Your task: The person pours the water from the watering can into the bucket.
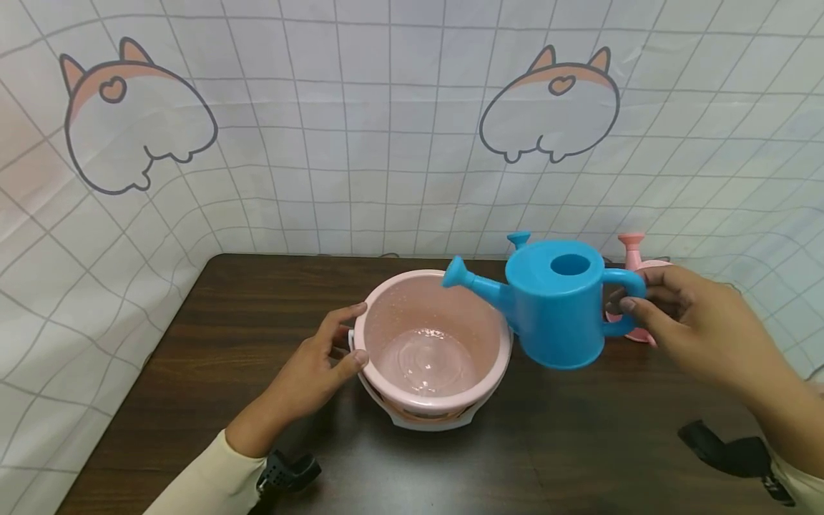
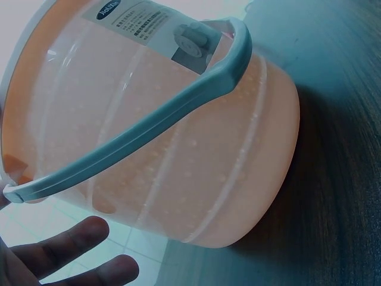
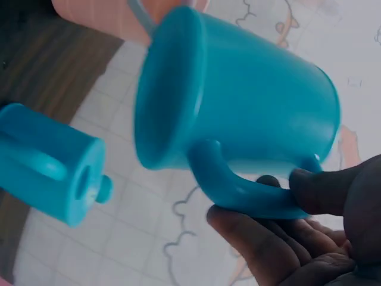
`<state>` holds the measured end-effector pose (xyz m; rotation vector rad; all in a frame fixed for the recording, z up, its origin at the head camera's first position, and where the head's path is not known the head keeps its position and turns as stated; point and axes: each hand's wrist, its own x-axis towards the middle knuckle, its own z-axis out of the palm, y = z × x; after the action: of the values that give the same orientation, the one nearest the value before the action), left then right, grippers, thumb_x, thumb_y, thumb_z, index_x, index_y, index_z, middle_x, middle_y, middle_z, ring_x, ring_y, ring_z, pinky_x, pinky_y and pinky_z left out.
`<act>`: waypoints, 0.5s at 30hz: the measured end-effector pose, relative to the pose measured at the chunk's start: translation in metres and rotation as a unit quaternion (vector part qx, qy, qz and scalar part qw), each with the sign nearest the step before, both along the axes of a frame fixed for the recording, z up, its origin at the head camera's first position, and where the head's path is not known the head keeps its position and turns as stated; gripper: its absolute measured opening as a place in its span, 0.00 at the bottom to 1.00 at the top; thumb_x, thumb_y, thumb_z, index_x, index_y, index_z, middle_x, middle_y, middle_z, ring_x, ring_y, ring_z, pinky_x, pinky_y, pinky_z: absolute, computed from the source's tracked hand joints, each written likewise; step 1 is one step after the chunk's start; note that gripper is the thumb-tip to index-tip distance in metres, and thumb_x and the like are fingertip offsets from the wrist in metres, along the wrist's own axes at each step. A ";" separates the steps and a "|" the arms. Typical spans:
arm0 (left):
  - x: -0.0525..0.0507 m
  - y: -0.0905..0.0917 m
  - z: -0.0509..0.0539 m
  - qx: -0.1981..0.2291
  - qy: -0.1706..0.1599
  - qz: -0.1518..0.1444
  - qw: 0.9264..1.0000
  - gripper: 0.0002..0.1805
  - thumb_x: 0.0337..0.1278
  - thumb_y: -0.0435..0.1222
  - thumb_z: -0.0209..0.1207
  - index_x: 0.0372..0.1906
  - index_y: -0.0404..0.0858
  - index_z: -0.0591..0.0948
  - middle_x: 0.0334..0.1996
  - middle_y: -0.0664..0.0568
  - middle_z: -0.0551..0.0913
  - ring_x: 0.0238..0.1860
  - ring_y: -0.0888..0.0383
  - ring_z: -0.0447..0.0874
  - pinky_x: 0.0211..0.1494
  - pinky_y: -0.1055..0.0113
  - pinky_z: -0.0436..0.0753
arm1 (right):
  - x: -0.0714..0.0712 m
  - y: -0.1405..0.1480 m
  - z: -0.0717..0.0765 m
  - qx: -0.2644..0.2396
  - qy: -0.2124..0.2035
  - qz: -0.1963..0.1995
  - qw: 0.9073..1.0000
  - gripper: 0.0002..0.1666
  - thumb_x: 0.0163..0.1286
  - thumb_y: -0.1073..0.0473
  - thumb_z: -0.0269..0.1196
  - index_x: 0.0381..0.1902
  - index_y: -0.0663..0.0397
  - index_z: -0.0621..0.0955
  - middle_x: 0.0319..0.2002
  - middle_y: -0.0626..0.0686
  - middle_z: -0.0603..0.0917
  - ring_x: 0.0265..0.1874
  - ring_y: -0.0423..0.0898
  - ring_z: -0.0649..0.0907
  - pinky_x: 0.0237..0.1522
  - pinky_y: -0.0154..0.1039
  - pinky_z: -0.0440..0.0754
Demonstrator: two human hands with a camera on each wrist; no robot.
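Note:
A pink bucket (image 1: 433, 404) with a pale handle (image 2: 149, 134) stands on the dark table, with a little clear water inside. At its left rim my left hand (image 1: 309, 375) rests with thumb and forefinger touching the edge. Two other fingers (image 2: 71, 238) of that hand stretch out beside the wall, apart from it. My right hand (image 1: 698, 315) grips the handle of a blue watering can (image 1: 558, 315), thumb on one side and fingers on the other. The can hangs above the table, nearly level, its spout pointing left over the bucket's right rim.
Behind the held can is a second blue watering can (image 3: 50, 164), mostly hidden in the head view. A pink watering can (image 1: 633, 247) stands behind my right hand. White gridded cloth (image 1: 360, 143) hangs along the back of the wooden table (image 1: 244, 322).

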<state>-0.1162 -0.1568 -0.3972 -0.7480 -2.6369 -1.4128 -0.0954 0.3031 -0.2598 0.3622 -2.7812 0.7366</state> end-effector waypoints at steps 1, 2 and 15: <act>0.000 0.000 0.000 -0.001 0.000 0.000 1.000 0.34 0.71 0.53 0.58 0.77 0.56 0.60 0.51 0.49 0.84 0.47 0.55 0.84 0.47 0.44 0.82 | 0.002 0.003 -0.003 -0.009 -0.001 -0.005 1.000 0.18 0.73 0.61 0.67 0.55 0.65 0.79 0.41 0.65 0.89 0.34 0.31 0.85 0.26 0.31 0.76; 0.000 0.000 0.000 -0.002 0.001 0.001 1.000 0.34 0.71 0.53 0.58 0.77 0.56 0.60 0.51 0.49 0.84 0.47 0.55 0.84 0.47 0.44 0.82 | 0.003 0.006 -0.006 -0.021 -0.008 -0.012 1.000 0.17 0.74 0.60 0.65 0.55 0.65 0.79 0.42 0.64 0.89 0.33 0.25 0.82 0.26 0.31 0.77; 0.000 0.000 0.000 -0.006 0.000 0.004 1.000 0.34 0.72 0.54 0.57 0.76 0.55 0.61 0.51 0.48 0.84 0.47 0.55 0.84 0.46 0.45 0.82 | 0.012 0.035 -0.038 -0.068 0.021 -0.116 0.991 0.22 0.77 0.58 0.62 0.59 0.70 0.76 0.42 0.66 0.88 0.32 0.14 0.75 0.29 0.19 0.73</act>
<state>-0.1167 -0.1569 -0.3974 -0.7385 -2.6480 -1.3978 -0.0838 0.3381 -0.2975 0.0281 -2.6547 0.8443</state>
